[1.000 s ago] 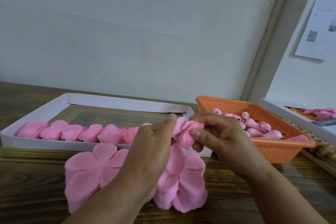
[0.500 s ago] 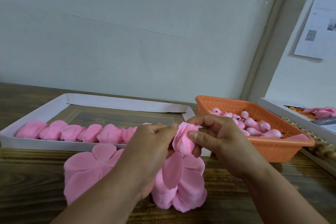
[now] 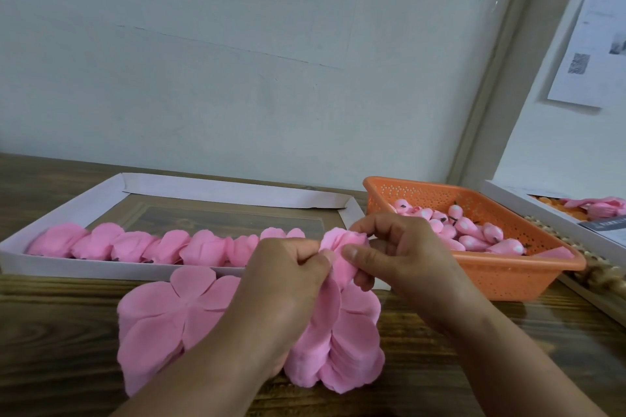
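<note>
Both my hands work on one pink fabric flower (image 3: 340,256) held just above the table. My left hand (image 3: 288,278) pinches its left side with curled fingers. My right hand (image 3: 399,254) pinches its top and right side between thumb and fingers. Under my hands lie two stacks of flat pink petal sheets: one stack (image 3: 162,318) at the left, another stack (image 3: 349,345) at the right, partly covered by my left wrist. A row of finished pink flowers (image 3: 152,245) lines the front of a shallow white cardboard tray (image 3: 216,191).
An orange perforated basket (image 3: 501,278) with several pink-and-white buds (image 3: 467,230) stands at the right. Behind it a second white tray (image 3: 528,206) holds pink and orange pieces. The wooden table (image 3: 57,342) meets a pale wall; a paper sheet (image 3: 592,44) hangs at the right.
My hands have drawn closer together around the flower, wrapping its petals tighter. A loose petal now hangs below it. The hands sit slightly lower than a second ago.
</note>
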Demonstrator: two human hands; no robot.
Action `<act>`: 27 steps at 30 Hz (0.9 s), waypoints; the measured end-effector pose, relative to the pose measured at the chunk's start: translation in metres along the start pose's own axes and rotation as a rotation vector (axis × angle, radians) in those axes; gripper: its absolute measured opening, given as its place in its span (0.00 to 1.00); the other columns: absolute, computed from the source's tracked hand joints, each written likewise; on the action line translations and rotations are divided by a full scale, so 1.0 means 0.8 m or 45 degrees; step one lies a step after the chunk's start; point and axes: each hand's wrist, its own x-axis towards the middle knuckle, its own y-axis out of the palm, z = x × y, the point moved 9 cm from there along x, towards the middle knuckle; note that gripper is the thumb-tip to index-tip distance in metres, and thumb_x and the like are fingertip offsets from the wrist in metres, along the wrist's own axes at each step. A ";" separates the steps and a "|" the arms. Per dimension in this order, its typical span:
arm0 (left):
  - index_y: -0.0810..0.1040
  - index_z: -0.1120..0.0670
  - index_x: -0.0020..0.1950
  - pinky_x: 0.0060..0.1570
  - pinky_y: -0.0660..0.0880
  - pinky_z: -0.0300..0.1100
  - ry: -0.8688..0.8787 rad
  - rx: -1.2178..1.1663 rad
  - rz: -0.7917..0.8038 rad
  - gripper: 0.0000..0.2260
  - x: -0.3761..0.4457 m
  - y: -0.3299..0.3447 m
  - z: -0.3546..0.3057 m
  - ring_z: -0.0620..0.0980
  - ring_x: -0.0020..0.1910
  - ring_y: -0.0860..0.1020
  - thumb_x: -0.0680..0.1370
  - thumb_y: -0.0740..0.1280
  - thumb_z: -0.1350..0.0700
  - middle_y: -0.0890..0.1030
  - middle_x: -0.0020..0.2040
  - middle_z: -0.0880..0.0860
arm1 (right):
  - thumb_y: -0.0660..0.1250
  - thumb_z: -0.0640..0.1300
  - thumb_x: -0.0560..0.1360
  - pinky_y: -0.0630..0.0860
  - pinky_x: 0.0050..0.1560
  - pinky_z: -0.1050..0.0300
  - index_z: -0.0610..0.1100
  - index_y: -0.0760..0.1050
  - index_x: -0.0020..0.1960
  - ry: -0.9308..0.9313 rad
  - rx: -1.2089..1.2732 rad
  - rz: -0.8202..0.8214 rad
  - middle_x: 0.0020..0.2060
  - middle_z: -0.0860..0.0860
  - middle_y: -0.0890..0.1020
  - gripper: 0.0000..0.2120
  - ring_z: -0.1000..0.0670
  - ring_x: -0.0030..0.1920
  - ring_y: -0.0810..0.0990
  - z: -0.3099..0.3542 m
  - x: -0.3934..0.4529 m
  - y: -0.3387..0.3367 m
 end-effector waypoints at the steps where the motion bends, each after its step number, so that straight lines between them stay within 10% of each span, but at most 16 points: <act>1: 0.82 0.63 0.41 0.46 0.76 0.53 0.024 0.032 -0.010 0.12 0.000 0.000 -0.001 0.51 0.36 0.74 0.79 0.64 0.58 0.80 0.40 0.67 | 0.68 0.32 0.73 0.74 0.30 0.62 0.34 0.76 0.47 0.013 0.000 0.010 0.27 0.41 0.79 0.04 0.51 0.26 0.76 0.000 0.000 0.001; 5: 0.81 0.59 0.35 0.35 0.68 0.35 0.117 0.134 -0.009 0.15 -0.002 0.001 -0.008 0.44 0.30 0.71 0.80 0.63 0.57 0.75 0.27 0.58 | 0.69 0.32 0.72 0.75 0.29 0.62 0.34 0.76 0.46 0.035 0.020 0.014 0.28 0.39 0.79 0.04 0.52 0.25 0.76 0.001 -0.001 0.004; 12: 0.84 0.59 0.46 0.60 0.73 0.60 -0.120 -0.253 0.157 0.17 0.002 0.011 0.008 0.61 0.53 0.80 0.80 0.61 0.49 0.82 0.50 0.64 | 0.70 0.32 0.70 0.70 0.25 0.64 0.36 0.75 0.43 0.003 0.055 -0.054 0.22 0.46 0.77 0.05 0.52 0.22 0.74 0.002 0.000 -0.004; 19: 0.82 0.59 0.52 0.62 0.73 0.59 -0.337 -0.396 0.206 0.22 0.008 0.014 0.027 0.61 0.57 0.79 0.79 0.60 0.42 0.82 0.53 0.64 | 0.70 0.34 0.71 0.64 0.22 0.64 0.40 0.75 0.41 -0.022 -0.022 0.005 0.24 0.44 0.71 0.05 0.52 0.21 0.66 0.001 0.002 -0.006; 27: 0.82 0.66 0.52 0.47 0.81 0.44 -0.544 -0.692 0.291 0.08 0.005 0.019 0.039 0.52 0.47 0.83 0.73 0.68 0.67 0.84 0.47 0.62 | 0.68 0.33 0.73 0.62 0.22 0.68 0.39 0.74 0.42 -0.021 0.096 0.052 0.22 0.51 0.71 0.04 0.57 0.21 0.64 -0.002 0.003 0.000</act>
